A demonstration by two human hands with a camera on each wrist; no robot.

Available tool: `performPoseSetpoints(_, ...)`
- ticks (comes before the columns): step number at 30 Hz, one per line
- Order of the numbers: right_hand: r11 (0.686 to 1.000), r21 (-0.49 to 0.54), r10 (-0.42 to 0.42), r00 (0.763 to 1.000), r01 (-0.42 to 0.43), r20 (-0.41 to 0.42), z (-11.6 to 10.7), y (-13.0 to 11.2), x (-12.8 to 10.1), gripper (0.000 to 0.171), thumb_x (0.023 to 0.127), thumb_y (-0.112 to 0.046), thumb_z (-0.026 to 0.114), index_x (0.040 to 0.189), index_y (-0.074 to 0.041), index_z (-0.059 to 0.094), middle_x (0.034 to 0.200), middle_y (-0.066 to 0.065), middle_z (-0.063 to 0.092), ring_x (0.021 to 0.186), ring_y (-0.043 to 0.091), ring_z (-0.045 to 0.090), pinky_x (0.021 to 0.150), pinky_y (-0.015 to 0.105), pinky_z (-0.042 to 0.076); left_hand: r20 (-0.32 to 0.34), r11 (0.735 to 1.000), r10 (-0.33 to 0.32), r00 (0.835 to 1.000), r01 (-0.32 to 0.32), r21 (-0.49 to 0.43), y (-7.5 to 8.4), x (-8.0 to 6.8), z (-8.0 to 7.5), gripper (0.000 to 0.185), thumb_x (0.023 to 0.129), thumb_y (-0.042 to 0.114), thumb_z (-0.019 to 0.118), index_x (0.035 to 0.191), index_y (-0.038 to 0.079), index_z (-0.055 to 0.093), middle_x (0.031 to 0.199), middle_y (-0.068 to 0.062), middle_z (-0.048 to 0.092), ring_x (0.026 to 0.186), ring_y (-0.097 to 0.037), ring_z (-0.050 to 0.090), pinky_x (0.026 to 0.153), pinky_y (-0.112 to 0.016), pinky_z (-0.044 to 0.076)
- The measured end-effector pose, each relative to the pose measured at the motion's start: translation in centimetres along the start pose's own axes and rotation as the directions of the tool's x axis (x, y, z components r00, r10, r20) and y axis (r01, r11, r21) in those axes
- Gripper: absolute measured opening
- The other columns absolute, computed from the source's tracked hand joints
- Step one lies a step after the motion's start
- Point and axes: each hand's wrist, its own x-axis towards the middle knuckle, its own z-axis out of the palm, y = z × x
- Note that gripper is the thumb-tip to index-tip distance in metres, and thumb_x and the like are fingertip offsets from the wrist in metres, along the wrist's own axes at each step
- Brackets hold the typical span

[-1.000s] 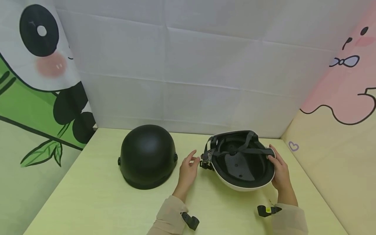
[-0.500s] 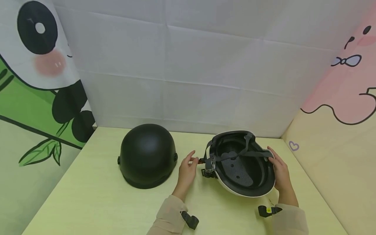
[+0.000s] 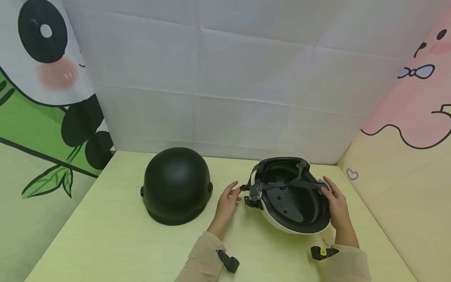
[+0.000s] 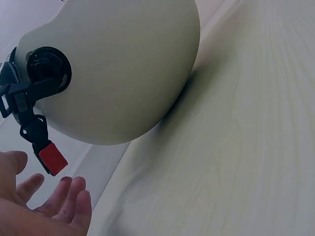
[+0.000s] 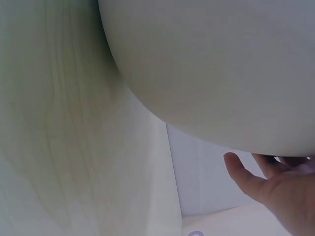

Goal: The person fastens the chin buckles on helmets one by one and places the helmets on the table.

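A white helmet (image 3: 282, 227) lies upside down at the table's right, its black padded inside and dark straps (image 3: 303, 183) facing up. My right hand (image 3: 337, 205) grips its right rim, thumb over the edge; in the right wrist view the helmet's shell hides part of the fingers. From the helmet's left side hangs a strap buckle with a red end (image 4: 53, 158). Just beside that buckle is my left hand (image 3: 226, 205), fingers loosely spread. The left wrist view shows a gap between the red end and these fingertips.
A black helmet (image 3: 176, 186) stands dome up on the pale wooden table (image 3: 105, 243), left of my left hand. A white sheet (image 3: 225, 90) forms the back wall. Cartoon-printed panels rise at the left (image 3: 31, 129) and right (image 3: 405, 156).
The white helmet has turned slightly, tipping its inside toward me. Its buckle now sticks out farther left, toward my left hand. My right hand keeps its hold on the rim.
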Motion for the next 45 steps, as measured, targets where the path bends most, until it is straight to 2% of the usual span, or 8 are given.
performPoseSetpoints(9, 0.994, -0.101, -0.049, 0.999, 0.049, 0.001, 0.1, -0.6, 0.4, 0.047, 0.094, -0.02, 0.051, 0.138, -0.011, 0.037, 0.121, -0.008, 0.047, 0.108, 0.003, 0.045, 0.083, 0.013, 0.037, 0.048, 0.997, -0.008, 0.999, 0.012, -0.08, -0.3, 0.5, -0.1, 0.045, 0.095, 0.031, 0.046, 0.135, 0.011, 0.043, 0.111, -0.016, 0.057, 0.084, -0.025, 0.06, 0.071, -0.035, 0.049)
performPoseSetpoints(11, 0.985, -0.16, -0.063, 0.998, 0.063, 0.003, 0.1, -1.2, 0.3, 0.048, 0.094, -0.021, 0.051, 0.139, -0.011, 0.036, 0.126, -0.005, 0.045, 0.112, 0.005, 0.042, 0.084, 0.012, 0.036, 0.055, 0.995, -0.017, 0.998, 0.022, -0.095, -0.3, 0.7, -0.2, 0.045, 0.095, 0.03, 0.047, 0.135, 0.011, 0.042, 0.111, -0.016, 0.057, 0.085, -0.026, 0.06, 0.072, -0.036, 0.049)
performPoseSetpoints(16, 0.92, -0.374, -0.119, 0.993, 0.113, 0.007, 0.7, -3.0, 0.0, 0.049, 0.094, -0.024, 0.05, 0.139, -0.011, 0.035, 0.137, 0.011, 0.038, 0.122, 0.012, 0.035, 0.085, 0.011, 0.033, 0.069, 0.992, -0.02, 0.997, 0.028, -0.119, -0.6, 1.1, -0.4, 0.043, 0.096, 0.027, 0.045, 0.135, 0.008, 0.041, 0.111, -0.018, 0.057, 0.085, -0.029, 0.06, 0.073, -0.038, 0.049)
performPoseSetpoints(22, 0.87, -0.465, -0.17, 0.985, 0.163, 0.027, 1.5, -4.8, -0.3, 0.047, 0.094, -0.021, 0.051, 0.138, -0.013, 0.038, 0.138, 0.013, 0.036, 0.12, 0.013, 0.037, 0.083, 0.012, 0.035, 0.101, 0.975, -0.067, 0.993, 0.087, -0.203, -0.3, 1.3, -0.4, 0.045, 0.096, 0.03, 0.045, 0.136, 0.009, 0.04, 0.114, -0.018, 0.056, 0.085, -0.027, 0.06, 0.077, -0.041, 0.047)
performPoseSetpoints(25, 0.855, -0.476, -0.202, 0.978, 0.205, 0.057, 2.0, -5.3, -0.4, 0.046, 0.093, -0.02, 0.051, 0.137, -0.01, 0.04, 0.137, 0.011, 0.039, 0.121, 0.015, 0.037, 0.089, 0.016, 0.033, 0.133, 0.957, -0.095, 0.987, 0.127, -0.261, 0.0, 1.4, -0.5, 0.046, 0.096, 0.027, 0.044, 0.136, 0.006, 0.039, 0.116, -0.02, 0.054, 0.086, -0.028, 0.059, 0.081, -0.045, 0.044)
performPoseSetpoints(28, 0.856, -0.458, -0.226, 0.971, 0.238, 0.082, 2.4, -5.7, -0.4, 0.045, 0.093, -0.017, 0.052, 0.135, -0.005, 0.041, 0.136, 0.01, 0.04, 0.122, 0.015, 0.036, 0.092, 0.017, 0.031, 0.156, 0.948, -0.099, 0.983, 0.141, -0.286, 0.2, 1.4, -0.5, 0.044, 0.097, 0.022, 0.043, 0.136, 0.002, 0.037, 0.116, -0.022, 0.053, 0.087, -0.03, 0.058, 0.082, -0.048, 0.042)
performPoseSetpoints(38, 0.877, -0.418, -0.214, 0.972, 0.236, 0.101, 3.1, -6.0, -1.0, 0.045, 0.094, -0.014, 0.05, 0.136, -0.003, 0.038, 0.136, 0.017, 0.037, 0.11, 0.006, 0.045, 0.082, 0.013, 0.038, 0.149, 0.95, -0.029, 0.988, 0.073, -0.304, -1.1, 1.6, 0.1, 0.043, 0.094, 0.022, 0.05, 0.132, 0.002, 0.043, 0.111, -0.014, 0.058, 0.076, -0.015, 0.057, 0.076, -0.038, 0.048)
performPoseSetpoints(45, 0.896, -0.367, -0.219, 0.968, 0.249, 0.123, 3.8, -6.2, -1.2, 0.044, 0.093, -0.01, 0.05, 0.136, -0.003, 0.039, 0.136, 0.018, 0.037, 0.097, 0.005, 0.053, 0.079, 0.014, 0.04, 0.133, 0.941, -0.021, 0.991, 0.065, -0.333, -1.0, 1.7, 0.3, 0.044, 0.089, 0.007, 0.057, 0.13, -0.002, 0.044, 0.113, -0.014, 0.055, 0.083, -0.017, 0.059, 0.078, -0.039, 0.047)
